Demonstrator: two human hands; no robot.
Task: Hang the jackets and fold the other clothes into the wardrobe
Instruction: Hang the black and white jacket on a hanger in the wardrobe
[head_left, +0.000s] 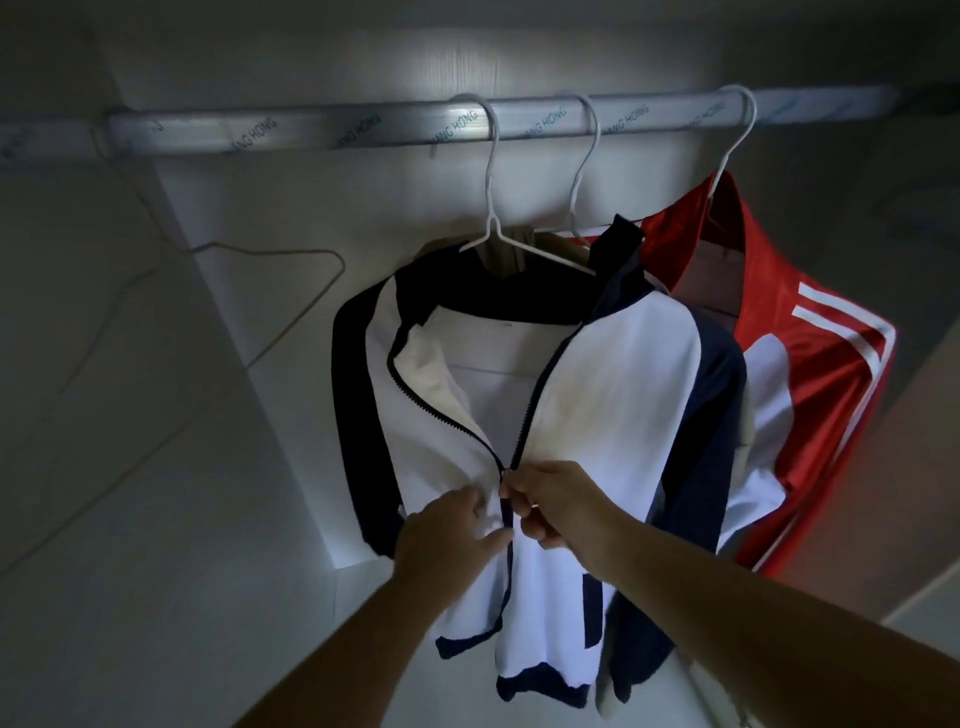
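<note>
The white and navy jacket (618, 384) hung inside the wardrobe on a white wire hanger (491, 171), whose hook sat over the silver rail (311, 127). The jacket faced the camera with its collar spread. Its zip (524, 426) was closed in the lower part and open from about the middle up to the collar.

The right grip (550, 506) was clenched on the zip just where the two rows of teeth met, thumb and forefinger pinching it, with the other fingers curled below. The left grip (447, 530) lay just beside it on the jacket's white front panel. Its thumb stretched across the cloth towards the zip, and its fingers seemed to be curled into the fabric, though the back of the hand hid them. Both bare forearms reached up from the lower edge of the view.

Behind the jacket, to the right, a second hanger (584, 171) carried a garment that was mostly covered. Further right, a red jacket (821, 374) with white stripes on its shoulder hung from a third hanger (737, 140), touching the navy sleeve of the front jacket. To the left, well apart from the clothes, a bare wire hanger (291, 254) showed dimly against the pale wardrobe wall (249, 208). Printed lettering ran along the rail.
</note>
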